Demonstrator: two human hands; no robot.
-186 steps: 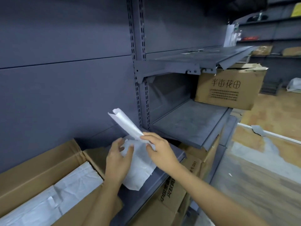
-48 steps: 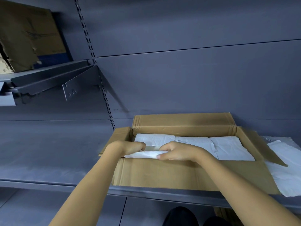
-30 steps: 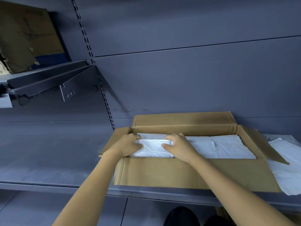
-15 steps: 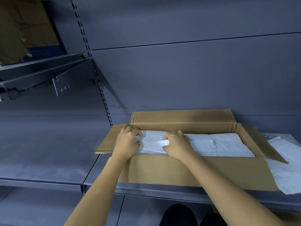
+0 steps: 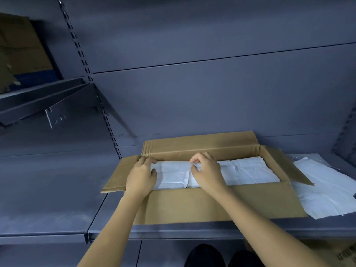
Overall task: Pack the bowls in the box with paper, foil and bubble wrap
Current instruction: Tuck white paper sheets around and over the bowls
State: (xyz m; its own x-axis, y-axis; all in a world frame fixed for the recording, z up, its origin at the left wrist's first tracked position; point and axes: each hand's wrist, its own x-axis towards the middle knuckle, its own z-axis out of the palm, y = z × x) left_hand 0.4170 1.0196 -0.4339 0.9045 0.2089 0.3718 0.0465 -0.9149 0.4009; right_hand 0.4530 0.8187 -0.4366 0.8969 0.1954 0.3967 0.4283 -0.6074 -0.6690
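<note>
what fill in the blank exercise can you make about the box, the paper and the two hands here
1. The cardboard box sits on a metal shelf with its flaps ____.
2. The left hand and right hand both grip a ____ paper bundle at the box's left end.
3. The loose paper sheets lie to the ____ of the box.

Missing words: open; white; right

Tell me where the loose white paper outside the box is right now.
In the head view, the loose white paper lies flat on the grey shelf at the far right, beside the cardboard box, partly under its open right flap.
</note>
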